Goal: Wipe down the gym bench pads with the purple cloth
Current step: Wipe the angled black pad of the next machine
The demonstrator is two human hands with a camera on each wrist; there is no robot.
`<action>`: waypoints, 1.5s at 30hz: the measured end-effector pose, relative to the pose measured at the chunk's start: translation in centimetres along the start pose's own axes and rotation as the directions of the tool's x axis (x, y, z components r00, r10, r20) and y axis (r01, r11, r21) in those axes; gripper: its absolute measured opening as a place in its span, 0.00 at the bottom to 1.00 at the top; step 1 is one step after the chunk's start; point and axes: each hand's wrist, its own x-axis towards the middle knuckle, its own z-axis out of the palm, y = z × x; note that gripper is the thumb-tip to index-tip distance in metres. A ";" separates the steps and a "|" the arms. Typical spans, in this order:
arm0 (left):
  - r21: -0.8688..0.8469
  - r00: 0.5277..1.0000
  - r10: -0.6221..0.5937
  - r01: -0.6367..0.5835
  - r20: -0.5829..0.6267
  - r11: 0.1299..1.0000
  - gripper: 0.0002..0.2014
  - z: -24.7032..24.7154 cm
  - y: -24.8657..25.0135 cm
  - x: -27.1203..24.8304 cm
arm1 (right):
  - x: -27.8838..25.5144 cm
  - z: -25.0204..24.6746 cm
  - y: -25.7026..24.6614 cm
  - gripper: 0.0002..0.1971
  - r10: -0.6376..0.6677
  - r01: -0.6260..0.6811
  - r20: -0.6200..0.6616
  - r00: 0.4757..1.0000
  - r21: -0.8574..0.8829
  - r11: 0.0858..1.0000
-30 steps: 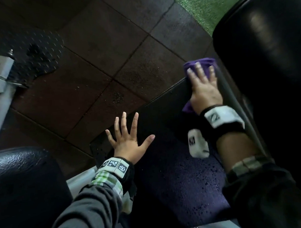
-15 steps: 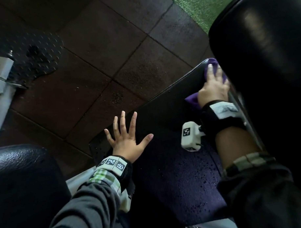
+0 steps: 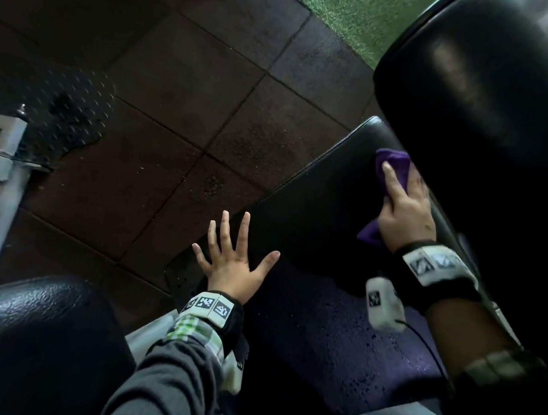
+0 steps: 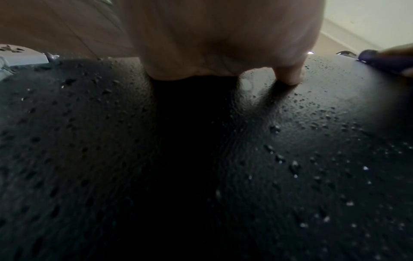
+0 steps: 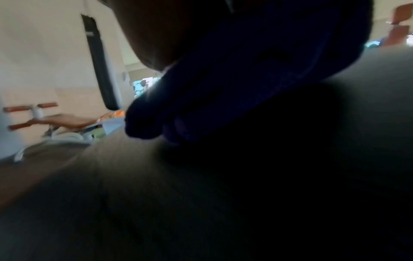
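- The purple cloth (image 3: 392, 169) was pressed against the far end of the black seat pad (image 3: 313, 206) by the right hand (image 3: 403, 209), close beside the upright back pad (image 3: 468, 113); a straight finger lay over the cloth, but whether the others gripped it could not be told.
- The left hand (image 3: 234, 261) was laid flat on the seat pad's near left edge, fingers spread and released, holding nothing.
- The wiping step was judged under way; droplets (image 4: 295, 166) were seen on the near half.
- A pull of the cloth toward the wet near half was judged next.

Dark brown rubber floor tiles (image 3: 181, 86) underfoot. Green turf (image 3: 362, 15) at the far edge. Pale wall (image 5: 44, 49) behind.
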 end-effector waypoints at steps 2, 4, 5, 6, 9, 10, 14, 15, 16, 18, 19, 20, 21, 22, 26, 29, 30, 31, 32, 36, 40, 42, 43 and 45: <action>-0.002 1.000 -0.002 0.002 0.004 1.000 0.46 0.0 0.0 0.0 | 2.0 0.3 -2.1 0.32 -0.017 0.016 -0.054 0.998 -0.018 1.000; -0.001 1.000 -0.005 0.005 0.004 1.000 0.46 -0.1 0.1 0.0 | 3.3 1.6 -3.9 0.33 -0.136 0.129 -0.098 0.986 -0.080 0.988; 0.001 1.000 -0.009 0.009 0.007 1.000 0.46 -0.1 0.1 0.1 | 3.6 2.6 -4.8 0.34 -0.210 0.202 -0.059 0.976 -0.123 0.972; 0.003 1.000 -0.012 0.012 0.013 1.000 0.46 -0.1 0.1 0.1 | 3.5 3.5 -5.6 0.35 -0.280 0.278 0.011 0.960 -0.163 0.947; 0.007 1.000 -0.018 0.018 0.018 1.000 0.46 -0.1 0.1 0.2 | 1.1 6.4 -6.7 0.36 -0.525 0.558 0.194 0.829 -0.208 0.803; 0.012 1.000 -0.019 0.018 0.015 1.000 0.47 0.0 0.1 0.2 | -0.2 6.8 -6.3 0.34 -0.589 0.630 0.226 0.776 -0.220 0.745; -0.011 1.000 -0.001 0.001 -0.001 1.000 0.47 0.1 0.0 0.1 | -4.1 6.3 -0.7 0.34 -0.675 0.725 0.264 0.689 -0.247 0.643; -0.013 1.000 0.003 -0.003 -0.001 1.000 0.47 0.0 0.0 0.1 | -4.5 5.7 0.8 0.35 -0.680 0.720 0.237 0.694 -0.234 0.653; -0.011 1.000 0.003 -0.003 0.000 1.000 0.47 0.0 0.0 0.1 | -4.5 4.9 1.9 0.35 -0.666 0.697 0.205 0.717 -0.221 0.682; -0.003 1.000 0.003 -0.003 -0.005 1.000 0.47 0.0 -0.1 0.1 | -3.7 3.6 2.7 0.37 -0.579 0.600 0.158 0.800 -0.193 0.776; 0.000 1.000 0.003 -0.003 -0.009 1.000 0.47 0.0 0.0 0.1 | -2.9 3.2 2.4 0.38 -0.518 0.534 0.133 0.845 -0.176 0.827; 0.000 1.000 0.004 -0.004 -0.012 1.000 0.47 0.1 0.0 0.1 | -2.1 3.1 1.7 0.39 -0.456 0.465 0.095 0.885 -0.157 0.871; -0.001 1.000 0.003 -0.003 -0.010 1.000 0.47 0.0 0.0 0.1 | -1.3 3.1 0.6 0.39 -0.400 0.403 0.049 0.915 -0.145 0.904; -0.001 1.000 0.001 -0.001 -0.007 1.000 0.46 0.1 0.0 0.1 | -0.5 3.3 -0.7 0.39 -0.357 0.358 0.033 0.933 -0.144 0.922; 0.007 1.000 -0.012 0.012 -0.007 1.000 0.47 0.1 0.0 0.1 | 0.9 5.2 -5.6 0.40 -0.419 0.439 0.146 0.896 -0.156 0.885; 0.015 1.000 -0.026 0.026 -0.003 1.000 0.46 0.0 0.1 0.2 | -1.4 7.2 -5.3 0.38 -0.630 0.665 0.216 0.746 -0.185 0.724; 0.018 1.000 -0.024 0.024 -0.002 1.000 0.45 0.0 0.1 0.2 | -2.6 7.3 -4.3 0.36 -0.665 0.700 0.219 0.714 -0.205 0.684; 0.017 1.000 -0.021 0.021 0.000 1.000 0.45 -0.1 0.1 0.1 | -3.7 7.3 -2.9 0.34 -0.678 0.715 0.226 0.699 -0.225 0.662; 0.014 1.000 -0.016 0.016 0.002 1.000 0.45 -0.1 0.1 0.1 | -4.6 7.0 -1.4 0.33 -0.681 0.716 0.222 0.698 -0.236 0.657; 0.011 1.000 -0.006 0.006 0.006 1.000 0.46 -0.1 0.0 0.2 | -4.5 4.3 2.6 0.34 -0.624 0.638 0.133 0.770 -0.190 0.747; 0.013 1.000 -0.012 0.012 0.015 1.000 0.46 -0.1 0.0 0.1 | -1.0 3.0 -0.5 0.38 -0.453 0.461 0.085 0.887 -0.158 0.873; 0.018 1.000 -0.018 0.017 0.021 1.000 0.46 -0.1 0.1 0.2 | 0.1 3.6 -3.0 0.40 -0.418 0.438 0.145 0.897 -0.159 0.885; 0.023 1.000 -0.021 0.020 0.023 1.000 0.46 -0.1 0.1 0.2 | 0.3 4.2 -4.0 0.41 -0.432 0.458 0.175 0.885 -0.160 0.874; 0.027 1.000 -0.025 0.024 0.017 0.999 0.46 -0.1 0.0 0.2 | -0.5 5.7 -4.8 0.39 -0.557 0.584 0.184 0.810 -0.160 0.796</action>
